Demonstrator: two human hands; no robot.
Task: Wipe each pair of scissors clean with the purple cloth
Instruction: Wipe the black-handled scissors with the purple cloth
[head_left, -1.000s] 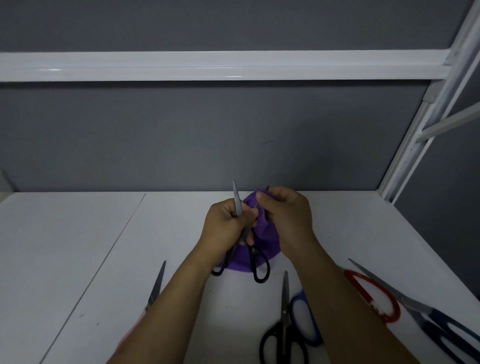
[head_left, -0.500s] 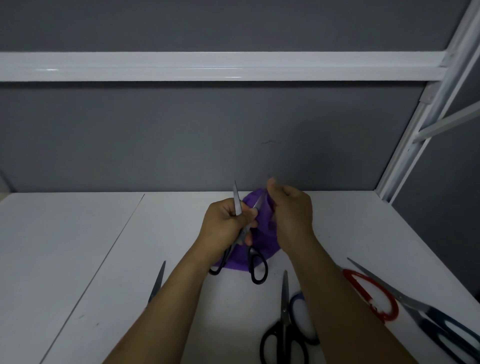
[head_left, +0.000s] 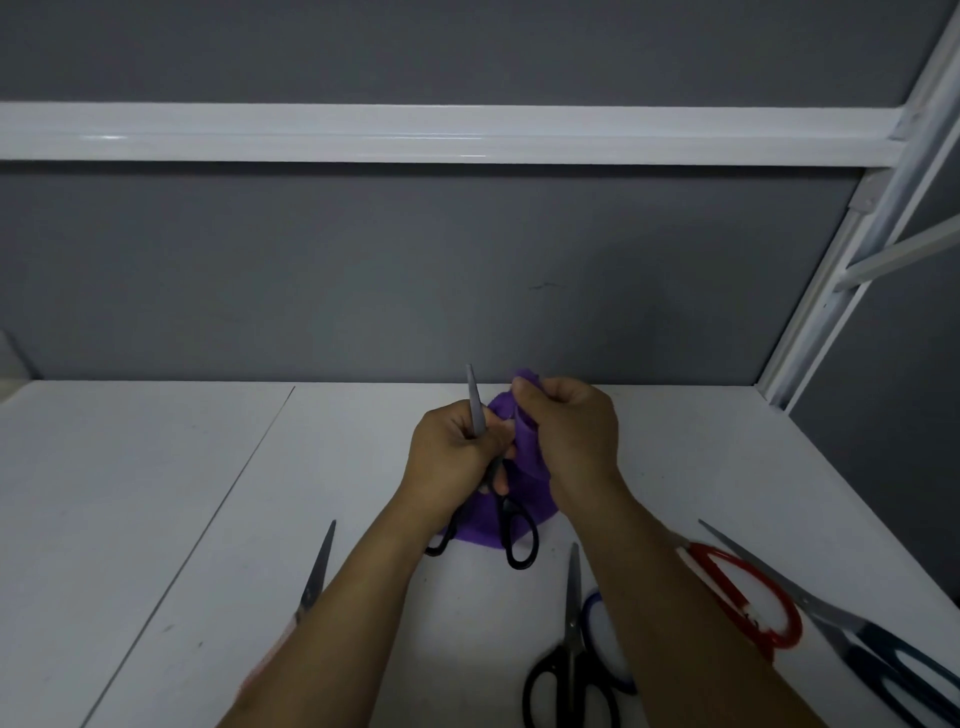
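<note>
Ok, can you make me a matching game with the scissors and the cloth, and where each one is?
1 purple cloth
2 raised black-handled scissors
3 red-handled scissors
4 scissors with handles hidden

A on table, right of right arm
B gripped by left hand
C on table, left of left arm
D pinched by right hand

Pairs: 1-D, 2-B, 3-A, 4-C

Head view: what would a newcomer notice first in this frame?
At the centre, the left hand grips black-handled steel scissors, one blade pointing up, while the right hand pinches a crumpled purple cloth beside it. Around the forearms, more scissors lie on the white table: a red-handled pair and a dark-blue-handled pair at right, another black pair near the bottom edge.
</note>
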